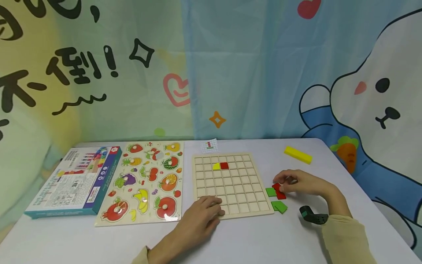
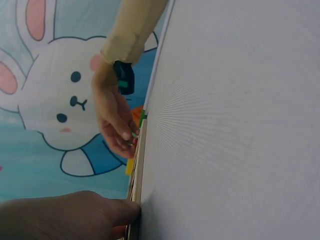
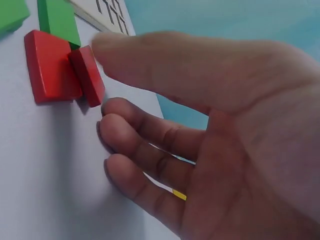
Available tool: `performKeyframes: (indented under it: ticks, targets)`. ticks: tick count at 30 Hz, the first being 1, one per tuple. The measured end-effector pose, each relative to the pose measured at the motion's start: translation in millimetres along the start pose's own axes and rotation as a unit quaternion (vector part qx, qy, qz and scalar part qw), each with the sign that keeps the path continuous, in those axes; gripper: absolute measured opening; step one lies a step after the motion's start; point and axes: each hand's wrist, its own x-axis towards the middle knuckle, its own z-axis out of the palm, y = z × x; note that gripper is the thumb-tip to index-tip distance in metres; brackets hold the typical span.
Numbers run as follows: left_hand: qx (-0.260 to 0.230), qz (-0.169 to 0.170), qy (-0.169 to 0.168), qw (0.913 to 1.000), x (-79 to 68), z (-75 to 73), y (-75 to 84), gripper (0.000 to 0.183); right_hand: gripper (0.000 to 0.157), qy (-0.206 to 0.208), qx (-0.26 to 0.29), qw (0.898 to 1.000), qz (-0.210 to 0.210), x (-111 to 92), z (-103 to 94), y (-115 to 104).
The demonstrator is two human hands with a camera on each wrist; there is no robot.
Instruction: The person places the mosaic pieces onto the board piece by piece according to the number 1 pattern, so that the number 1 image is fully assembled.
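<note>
My left hand (image 1: 202, 216) rests on the near left edge of a wooden grid board (image 1: 242, 189), its thumb against the rim in the left wrist view. A yellow piece (image 1: 216, 167) and a red square (image 1: 224, 165) sit side by side in the board's upper cells. Right of the board, my right hand (image 1: 298, 182) pinches a thin red piece (image 3: 89, 75) by the thumb tip; the index finger is hidden in the right wrist view. This piece is tilted beside another red piece (image 3: 52, 67). Green pieces (image 1: 271, 192) lie close by.
A small pattern card (image 1: 209, 146) lies behind the board. Left are a fruit puzzle board (image 1: 138, 216) and a flat box (image 1: 76, 179). A yellow bar (image 1: 298, 154) lies at the back right. A black device (image 1: 313, 215) is at my right wrist.
</note>
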Motion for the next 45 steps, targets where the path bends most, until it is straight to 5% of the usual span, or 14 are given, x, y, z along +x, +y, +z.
performKeyframes:
  ticks: [16, 25, 45]
  targets:
    - [0.013, 0.016, 0.048, 0.9986, -3.7, 3.7, -1.3, 0.011, 0.025, 0.016, -0.006, 1.000, -0.006, 6.4, 3.2, -1.2]
    - [0.008, 0.000, 0.029, 0.9995, -3.3, 3.4, -0.7, 0.011, 0.026, 0.039, -0.007, 0.999, -0.033, 7.3, 5.4, 2.5]
    - [0.012, 0.002, 0.025, 0.9996, -1.5, 4.7, -0.9, 0.011, 0.029, 0.091, -0.009, 0.996, -0.023, 20.0, 19.3, -8.1]
